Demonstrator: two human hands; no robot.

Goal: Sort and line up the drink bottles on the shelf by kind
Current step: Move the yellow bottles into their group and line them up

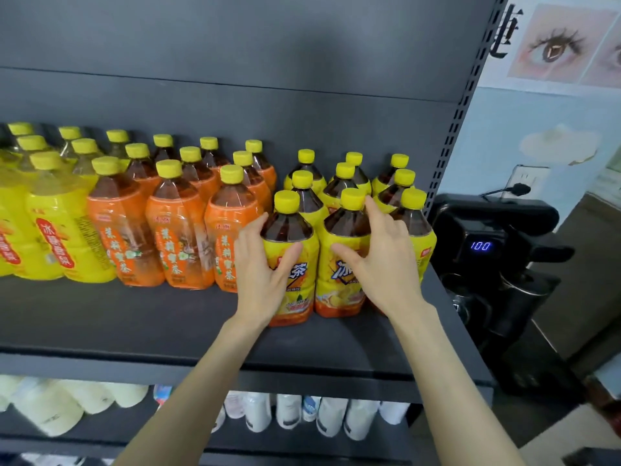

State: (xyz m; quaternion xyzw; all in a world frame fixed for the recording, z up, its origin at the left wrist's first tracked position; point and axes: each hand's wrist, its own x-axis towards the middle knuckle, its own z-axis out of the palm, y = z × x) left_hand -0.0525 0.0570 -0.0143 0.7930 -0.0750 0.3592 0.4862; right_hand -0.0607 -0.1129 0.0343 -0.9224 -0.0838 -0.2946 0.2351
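Left hand (265, 274) wraps the left-front iced-tea bottle (297, 290), a clear plastic bottle of dark brown tea with a yellow screw cap and a glossy yellow label that shades to orange at the foot. The thumb lies across the label front and the fingers curl round the bottle's left side. Right hand (386, 267) clasps the middle-front iced-tea bottle (336, 290) of the same make: thumb on the label, fingers round its right flank, index finger straight up beside the cap. The two bottles stand upright, touching, near the right end of the dark grey metal shelf (134, 317) and set well back from its front lip. A third matching bottle (415, 223) stands just beyond the right hand, and more of the kind are ranked behind in three files. To the left, close by, are orange-labelled tea bottles (178, 237) with yellow caps, also in files. Further left are yellow-labelled bottles of pale drink (67, 237) with a red band of script. A perforated shelf upright (450, 139) rises on the right. White plastic bottles (329, 418) sit on the tier below. A black machine with a blue "100" readout (480, 246) stands right of the rack, with an eye poster (554, 45) on the wall above.
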